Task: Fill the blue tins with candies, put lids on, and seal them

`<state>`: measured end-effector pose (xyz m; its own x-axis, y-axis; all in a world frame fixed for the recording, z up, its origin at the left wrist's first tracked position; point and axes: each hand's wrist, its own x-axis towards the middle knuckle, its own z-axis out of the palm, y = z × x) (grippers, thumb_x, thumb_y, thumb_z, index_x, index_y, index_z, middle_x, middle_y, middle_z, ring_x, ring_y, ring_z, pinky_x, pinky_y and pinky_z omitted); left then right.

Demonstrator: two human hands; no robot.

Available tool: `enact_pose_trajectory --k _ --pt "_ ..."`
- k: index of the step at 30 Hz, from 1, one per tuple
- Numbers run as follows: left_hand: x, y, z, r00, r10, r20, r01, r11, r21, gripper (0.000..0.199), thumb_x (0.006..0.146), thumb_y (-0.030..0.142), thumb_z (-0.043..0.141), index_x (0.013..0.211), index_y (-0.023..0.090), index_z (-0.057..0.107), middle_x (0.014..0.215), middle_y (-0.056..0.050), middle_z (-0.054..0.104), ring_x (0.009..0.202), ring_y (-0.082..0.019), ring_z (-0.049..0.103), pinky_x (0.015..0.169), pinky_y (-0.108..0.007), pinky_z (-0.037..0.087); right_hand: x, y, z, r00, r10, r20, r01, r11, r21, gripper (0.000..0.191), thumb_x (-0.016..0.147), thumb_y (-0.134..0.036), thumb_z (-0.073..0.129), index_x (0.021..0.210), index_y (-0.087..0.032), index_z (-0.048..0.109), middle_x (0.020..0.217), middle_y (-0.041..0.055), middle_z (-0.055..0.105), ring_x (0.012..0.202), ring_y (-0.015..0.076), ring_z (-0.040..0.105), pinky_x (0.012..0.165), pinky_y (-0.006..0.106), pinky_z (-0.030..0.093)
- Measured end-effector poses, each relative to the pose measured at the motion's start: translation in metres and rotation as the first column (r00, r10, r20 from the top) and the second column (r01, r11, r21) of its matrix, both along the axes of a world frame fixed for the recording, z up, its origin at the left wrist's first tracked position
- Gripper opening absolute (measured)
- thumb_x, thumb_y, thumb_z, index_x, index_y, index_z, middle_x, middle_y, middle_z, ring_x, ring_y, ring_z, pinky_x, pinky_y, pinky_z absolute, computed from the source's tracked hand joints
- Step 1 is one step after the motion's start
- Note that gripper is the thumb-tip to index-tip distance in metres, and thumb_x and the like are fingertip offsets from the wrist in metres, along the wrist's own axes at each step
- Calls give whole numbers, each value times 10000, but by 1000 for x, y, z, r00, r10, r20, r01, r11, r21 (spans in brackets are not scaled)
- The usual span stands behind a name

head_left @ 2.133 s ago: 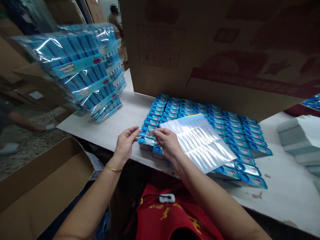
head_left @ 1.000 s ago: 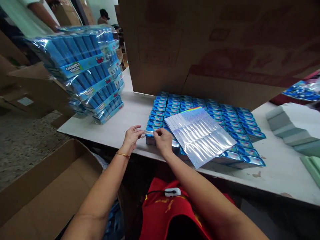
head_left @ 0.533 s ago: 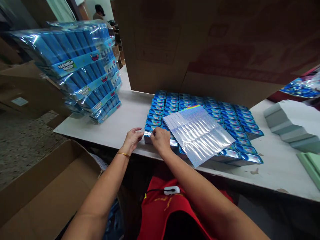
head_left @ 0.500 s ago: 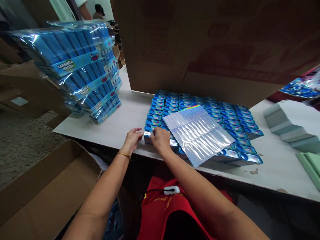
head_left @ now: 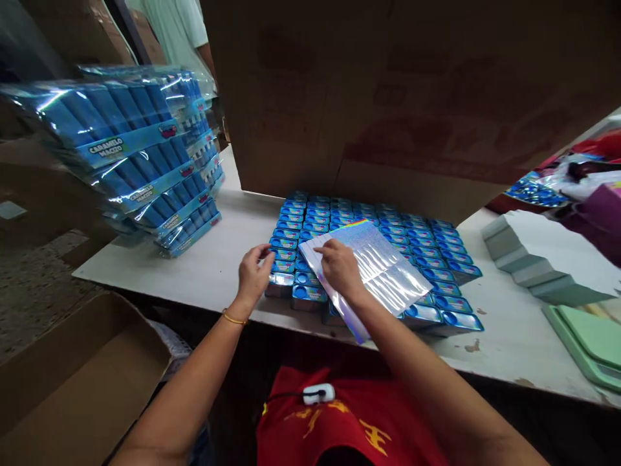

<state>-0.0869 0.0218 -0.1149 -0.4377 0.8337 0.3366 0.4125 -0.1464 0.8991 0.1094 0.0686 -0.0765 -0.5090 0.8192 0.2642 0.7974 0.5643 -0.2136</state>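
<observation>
Rows of small blue boxes (head_left: 284, 254) stand packed together on the white table (head_left: 194, 278). A shiny holographic sheet of stickers (head_left: 388, 275) lies slantwise over them. My right hand (head_left: 339, 265) is on the sheet's left part, thumb and forefinger pinched at its upper left edge; whether a sticker is between them is too small to tell. At the left column of boxes is my left hand (head_left: 255, 272), its thumb and fingers apart and nothing visible between them. Just right of it, the front left box (head_left: 280, 279) has a shiny top.
Wrapped trays of blue packs (head_left: 145, 155) are stacked at the left. Behind the boxes rises a large cardboard box (head_left: 363, 110). An open carton (head_left: 82, 382) is at the lower left. White stacks (head_left: 543, 252) and a green scale-like object (head_left: 587, 343) stand right. Other people are partly visible.
My right hand has left the front left box and moved right onto the sticker sheet. My left hand has opened beside the boxes. The view has shifted a little.
</observation>
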Motion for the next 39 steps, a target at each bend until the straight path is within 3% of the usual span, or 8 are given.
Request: enact_pose_trajectory --k 4,7,10,14,23,30,35,39 --pt "43 51 21 900 -213 -380 150 970 -189 293 750 324 579 997 171 614 999 -113 619 979 -248 525 886 -363 349 31 69 -1 999 -28 -31 29 999 39 387 836 -105 406 1174 -191 572 1168 83 546 1025 200 470 884 300 340" --pt "71 76 21 808 -277 -519 73 923 -379 334 702 326 638 996 172 606 1028 -118 603 1020 -267 505 880 -367 341 37 102 -12 998 11 64 -12 1000 15 392 817 -155 490 1199 -213 553 1228 103 511 1068 227 452 879 328 358" --pt "83 86 10 800 -278 -531 7 891 -455 277 706 276 630 972 203 611 1040 -83 604 1046 -246 494 869 -346 335 38 114 -26 985 117 124 -116 993 -16 274 842 -217 469 1045 -240 652 1140 98 567 1001 225 502 837 332 389" --pt "86 86 -3 848 -186 -496 -37 914 -405 200 728 253 580 924 224 612 988 -49 622 1018 -218 505 866 -338 328 43 114 -42 968 246 40 -249 966 69 295 868 -199 402 999 -247 663 990 83 628 913 197 551 813 311 413" --pt "96 82 -3 890 -47 -453 -88 958 -272 136 796 210 466 835 208 597 926 -67 621 928 -194 535 823 -311 356 56 105 -47 963 271 -12 -267 955 128 331 860 -163 384 1088 -195 621 1075 87 627 986 205 563 889 313 420" --pt "99 83 -7 884 -15 -467 -86 977 -194 143 802 204 467 805 179 608 866 -73 619 880 -197 541 794 -316 355 72 87 -43 979 201 -25 -200 979 48 317 871 -156 371 1041 -143 638 1170 110 586 1079 179 535 943 279 384" --pt "99 86 -7 862 -25 -507 -98 972 -216 138 794 211 482 819 184 614 888 -67 623 890 -205 541 795 -322 348 81 82 -23 985 164 -51 -161 986 50 242 868 -170 412 945 -161 642 1133 89 595 1044 162 533 902 269 389" --pt "101 86 -7 844 -29 -536 -108 969 -224 136 796 205 477 799 191 612 886 -71 623 886 -214 538 779 -328 337 93 72 18 963 211 167 -216 976 9 194 854 -145 429 884 -133 621 966 98 616 908 163 548 817 252 389"
